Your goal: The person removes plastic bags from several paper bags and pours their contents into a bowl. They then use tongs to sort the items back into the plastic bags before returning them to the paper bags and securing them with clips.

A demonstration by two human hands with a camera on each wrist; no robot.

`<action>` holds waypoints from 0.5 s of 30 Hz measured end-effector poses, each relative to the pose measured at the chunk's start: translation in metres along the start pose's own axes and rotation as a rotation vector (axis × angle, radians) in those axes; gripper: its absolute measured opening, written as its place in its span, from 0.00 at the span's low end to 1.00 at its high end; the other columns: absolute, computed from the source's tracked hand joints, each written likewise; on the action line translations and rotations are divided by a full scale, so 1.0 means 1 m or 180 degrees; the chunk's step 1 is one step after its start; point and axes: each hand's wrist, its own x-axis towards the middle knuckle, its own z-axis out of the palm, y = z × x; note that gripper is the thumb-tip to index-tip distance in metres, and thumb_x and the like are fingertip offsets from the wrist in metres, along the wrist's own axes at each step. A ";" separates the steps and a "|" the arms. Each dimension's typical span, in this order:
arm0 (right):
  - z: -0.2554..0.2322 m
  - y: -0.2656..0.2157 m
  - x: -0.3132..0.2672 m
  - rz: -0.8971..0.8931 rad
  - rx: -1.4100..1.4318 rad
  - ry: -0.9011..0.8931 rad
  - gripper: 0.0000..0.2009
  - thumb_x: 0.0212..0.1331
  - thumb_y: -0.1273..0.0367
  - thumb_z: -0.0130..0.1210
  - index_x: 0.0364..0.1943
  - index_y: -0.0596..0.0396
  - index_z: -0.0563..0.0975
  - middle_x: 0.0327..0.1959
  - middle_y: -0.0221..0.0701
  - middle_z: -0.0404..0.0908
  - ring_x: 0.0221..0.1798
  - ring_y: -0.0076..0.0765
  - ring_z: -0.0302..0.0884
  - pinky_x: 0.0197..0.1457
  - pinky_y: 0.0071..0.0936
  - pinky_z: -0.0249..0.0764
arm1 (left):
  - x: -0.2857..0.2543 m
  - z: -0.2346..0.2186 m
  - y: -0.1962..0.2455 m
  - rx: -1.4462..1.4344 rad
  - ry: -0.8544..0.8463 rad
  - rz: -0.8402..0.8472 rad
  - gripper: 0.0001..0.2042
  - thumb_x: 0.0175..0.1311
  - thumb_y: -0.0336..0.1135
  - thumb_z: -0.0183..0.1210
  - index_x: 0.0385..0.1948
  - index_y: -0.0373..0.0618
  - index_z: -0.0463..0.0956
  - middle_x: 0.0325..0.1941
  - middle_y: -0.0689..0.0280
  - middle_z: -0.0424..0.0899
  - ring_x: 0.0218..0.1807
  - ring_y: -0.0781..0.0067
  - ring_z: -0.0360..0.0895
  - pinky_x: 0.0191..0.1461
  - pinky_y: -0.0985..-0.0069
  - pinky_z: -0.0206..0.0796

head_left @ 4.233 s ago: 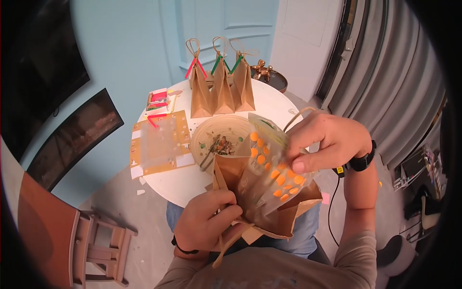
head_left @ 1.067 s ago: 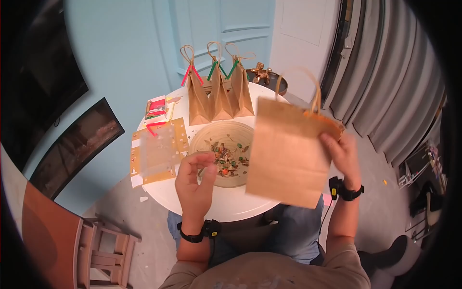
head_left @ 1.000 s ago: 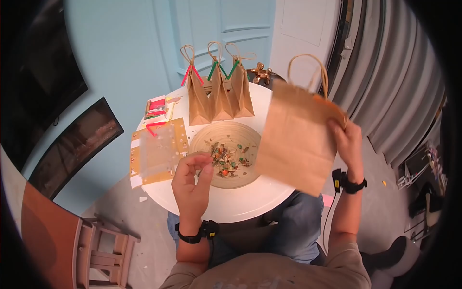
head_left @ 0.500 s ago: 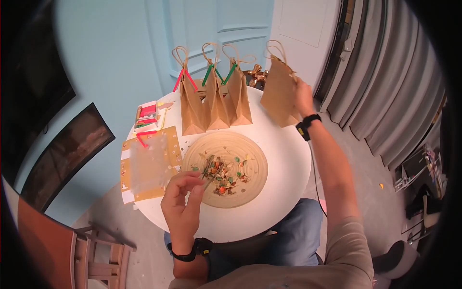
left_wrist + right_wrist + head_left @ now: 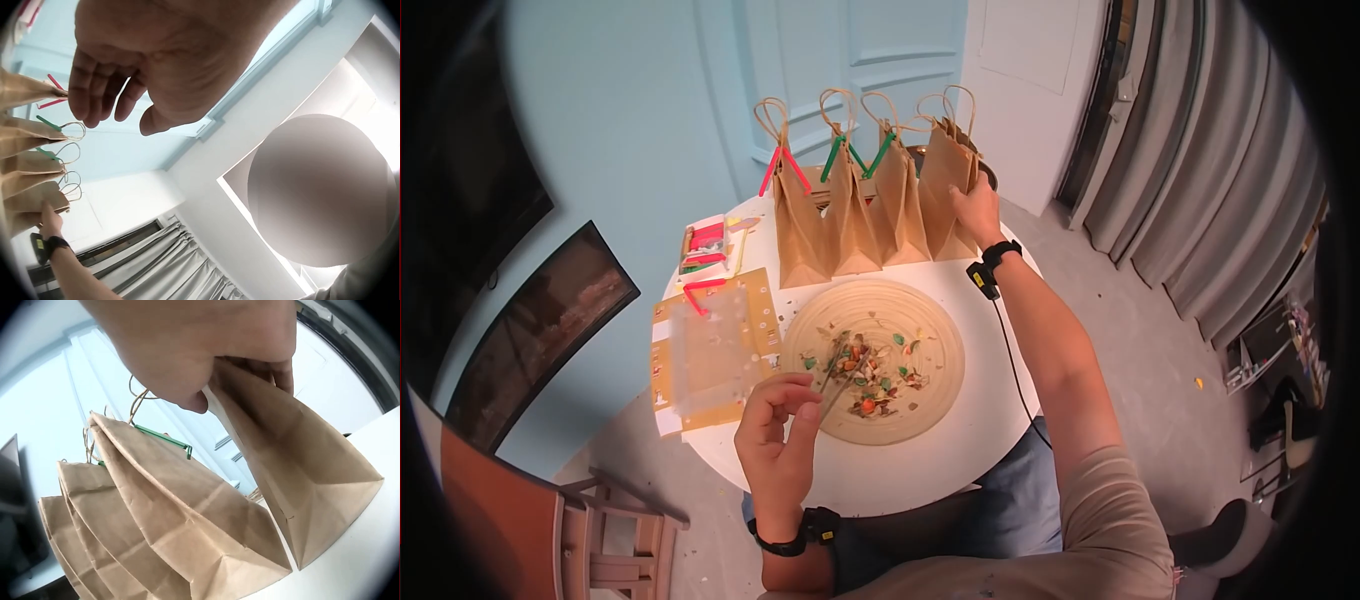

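My right hand (image 5: 978,212) grips the upper side edge of a brown paper gift bag (image 5: 947,180) standing at the back right of the white table. In the right wrist view, the thumb is on one face of this bag (image 5: 300,462) and the fingers are on the other. To its left stand three similar bags, one with a pink clip (image 5: 770,172) and two with green clips (image 5: 880,156). My left hand (image 5: 778,440) hovers, loosely curled and holding nothing, over the near-left rim of a round woven tray (image 5: 945,345). Dried plant bits (image 5: 880,375) and thin dark tweezers (image 5: 834,372) lie in that tray.
On the table's left lie a patterned yellow sheet (image 5: 762,312) and a frosted plastic sleeve (image 5: 708,350) with a pink clip (image 5: 694,292). A small box of colored pieces (image 5: 705,248) sits behind them. A wooden chair (image 5: 622,540) stands at lower left.
The person's right hand has carried the fourth paper bag, earlier filled with an orange-dotted clear pouch, from the lap to the back right of the table. The left hand has let go of it.
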 end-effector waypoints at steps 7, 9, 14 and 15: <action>-0.012 0.006 -0.002 0.0247 0.0254 -0.0132 0.37 0.65 0.57 0.71 0.71 0.69 0.73 0.61 0.62 0.88 0.67 0.67 0.87 0.71 0.52 0.81 | -0.001 -0.005 0.006 -0.0125 0.0076 0.0030 0.07 0.79 0.27 0.64 0.51 0.35 0.83 0.63 0.56 0.87 0.53 0.71 0.86 0.57 0.72 0.79; -0.016 0.003 -0.006 0.0251 0.0318 -0.0074 0.36 0.65 0.56 0.71 0.69 0.69 0.74 0.60 0.61 0.88 0.66 0.66 0.87 0.71 0.50 0.80 | -0.002 -0.006 0.006 -0.0195 0.0063 0.0041 0.07 0.77 0.23 0.65 0.52 0.35 0.82 0.63 0.54 0.87 0.54 0.72 0.86 0.59 0.73 0.78; -0.014 0.014 -0.012 -0.0176 0.0103 0.0893 0.23 0.64 0.58 0.70 0.50 0.65 0.78 0.45 0.49 0.85 0.48 0.58 0.84 0.58 0.49 0.80 | -0.004 -0.011 0.008 -0.0227 0.0064 0.0121 0.08 0.77 0.21 0.66 0.53 0.35 0.82 0.63 0.55 0.87 0.53 0.74 0.86 0.59 0.74 0.78; -0.014 0.013 -0.016 -0.0459 -0.0030 0.1224 0.18 0.65 0.60 0.68 0.43 0.63 0.78 0.40 0.45 0.82 0.42 0.54 0.80 0.53 0.49 0.78 | -0.004 -0.011 0.007 -0.0232 0.0085 0.0133 0.08 0.76 0.21 0.66 0.52 0.35 0.82 0.62 0.55 0.88 0.53 0.74 0.86 0.59 0.75 0.78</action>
